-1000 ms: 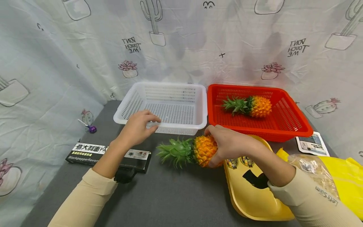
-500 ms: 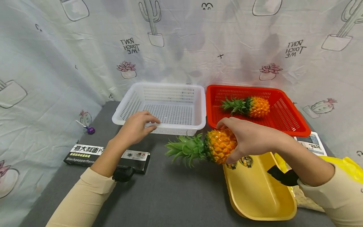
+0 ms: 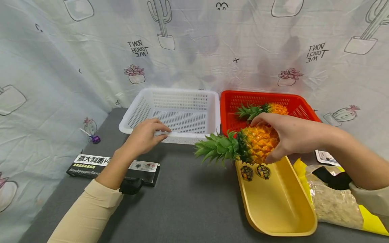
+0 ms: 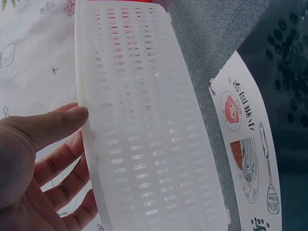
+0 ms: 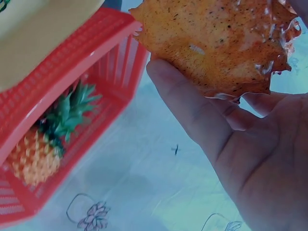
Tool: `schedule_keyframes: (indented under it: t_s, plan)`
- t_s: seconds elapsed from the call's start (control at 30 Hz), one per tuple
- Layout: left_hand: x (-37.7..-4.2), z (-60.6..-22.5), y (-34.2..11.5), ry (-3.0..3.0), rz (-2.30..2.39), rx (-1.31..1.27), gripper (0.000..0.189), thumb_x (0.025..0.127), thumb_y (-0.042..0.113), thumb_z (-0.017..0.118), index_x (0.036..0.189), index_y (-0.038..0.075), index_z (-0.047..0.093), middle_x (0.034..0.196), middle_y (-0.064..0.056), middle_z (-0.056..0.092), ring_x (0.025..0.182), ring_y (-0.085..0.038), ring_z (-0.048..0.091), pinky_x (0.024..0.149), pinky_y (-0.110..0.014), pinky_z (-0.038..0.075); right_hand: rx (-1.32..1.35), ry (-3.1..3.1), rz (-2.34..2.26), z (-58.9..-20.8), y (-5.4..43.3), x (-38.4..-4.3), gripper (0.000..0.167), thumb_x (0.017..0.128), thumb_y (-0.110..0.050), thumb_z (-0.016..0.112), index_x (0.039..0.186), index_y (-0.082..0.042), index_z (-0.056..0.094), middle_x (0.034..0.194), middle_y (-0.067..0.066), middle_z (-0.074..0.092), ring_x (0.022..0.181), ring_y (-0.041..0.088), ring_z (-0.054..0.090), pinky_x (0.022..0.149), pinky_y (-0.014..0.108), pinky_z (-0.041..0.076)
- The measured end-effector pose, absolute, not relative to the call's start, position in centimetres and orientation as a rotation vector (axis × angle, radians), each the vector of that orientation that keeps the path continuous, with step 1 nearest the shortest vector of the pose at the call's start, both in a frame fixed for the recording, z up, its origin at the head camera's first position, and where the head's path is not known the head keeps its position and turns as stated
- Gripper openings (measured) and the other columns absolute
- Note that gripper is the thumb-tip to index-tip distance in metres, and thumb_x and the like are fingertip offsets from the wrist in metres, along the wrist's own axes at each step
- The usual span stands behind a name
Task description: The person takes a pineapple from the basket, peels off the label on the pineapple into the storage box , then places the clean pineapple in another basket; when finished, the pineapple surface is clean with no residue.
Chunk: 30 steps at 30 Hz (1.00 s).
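Observation:
My right hand (image 3: 293, 136) grips a pineapple (image 3: 258, 143) by its orange body, its green leaves pointing left. The fruit is held up above the far end of the yellow tray, and in the head view it overlaps the red basket's front. In the right wrist view, thumb and fingers lie round the base of the pineapple (image 5: 216, 43). My left hand (image 3: 147, 136) stays at the front rim of the white basket (image 3: 194, 135), thumb and fingers spread apart. In the left wrist view its thumb overlaps the basket's rim (image 4: 89, 144), the fingertips partly hidden behind.
Another pineapple (image 3: 250, 111) lies in the red basket (image 3: 226, 118). The yellow tray (image 3: 278, 202) stands in front, beside a yellow bag with a clear window (image 3: 334, 206). A black pasta box (image 3: 143, 172) lies under the left forearm; a purple lollipop (image 3: 95, 139) is farther left.
My right hand has lifted the pineapple off the table and carried it right and away from me, toward the red basket. The left hand has barely moved.

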<state>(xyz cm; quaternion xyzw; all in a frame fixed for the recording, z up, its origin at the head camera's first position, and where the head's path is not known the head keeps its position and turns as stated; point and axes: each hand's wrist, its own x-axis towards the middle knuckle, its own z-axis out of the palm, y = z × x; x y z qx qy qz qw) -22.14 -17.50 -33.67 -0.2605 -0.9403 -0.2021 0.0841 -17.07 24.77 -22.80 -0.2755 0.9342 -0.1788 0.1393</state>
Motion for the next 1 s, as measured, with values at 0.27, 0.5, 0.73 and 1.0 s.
schedule_keyframes:
  t_s: [0.27,0.5,0.73,1.0]
  plan:
    - [-22.1,-33.8,-17.6,-2.806,-0.620,-0.775,0.018,0.095,0.011,0.074,0.112,0.013,0.081,0.109,-0.007,0.071,0.099,-0.031,0.065,0.085,-0.048,0.049,-0.733,2.735,-0.460,-22.5,26.8,-18.6,0.090,0.066,-0.035,0.098,0.138,-0.015,0.047,0.125,0.004,0.059,0.101,0.017,0.059,0.085,0.035,0.052]
    - [-22.3,-34.0,-17.7,-2.802,-0.623,-0.775,0.018,0.095,0.011,0.074,0.112,0.012,0.081,0.109,-0.007,0.072,0.101,-0.032,0.065,0.087,-0.048,0.049,-0.643,2.768,-0.530,-22.2,28.8,-20.7,0.093,0.066,-0.020,0.098,0.140,-0.009,0.043,0.131,0.013,0.055,0.103,0.023,0.058,0.080,0.023,0.051]
    - [-22.0,-33.8,-17.7,-2.823,-0.609,-0.750,0.019,0.094,0.012,0.075,0.112,0.013,0.081,0.110,-0.008,0.071,0.103,-0.032,0.065,0.088,-0.049,0.050,-0.574,2.836,-0.466,-22.1,30.7,-23.3,0.095,0.068,-0.018,0.097,0.141,0.001,0.039,0.137,0.026,0.052,0.110,0.034,0.058,0.085,0.034,0.052]
    - [-21.9,-33.8,-17.7,-2.822,-0.583,-0.752,0.019,0.094,0.012,0.076,0.112,0.013,0.081,0.107,-0.007,0.071,0.099,-0.030,0.065,0.084,-0.047,0.050,-0.493,2.844,-0.429,-24.2,32.3,-24.9,0.091,0.069,-0.018,0.096,0.137,0.004,0.040,0.126,0.026,0.054,0.106,0.036,0.058,0.087,0.048,0.051]
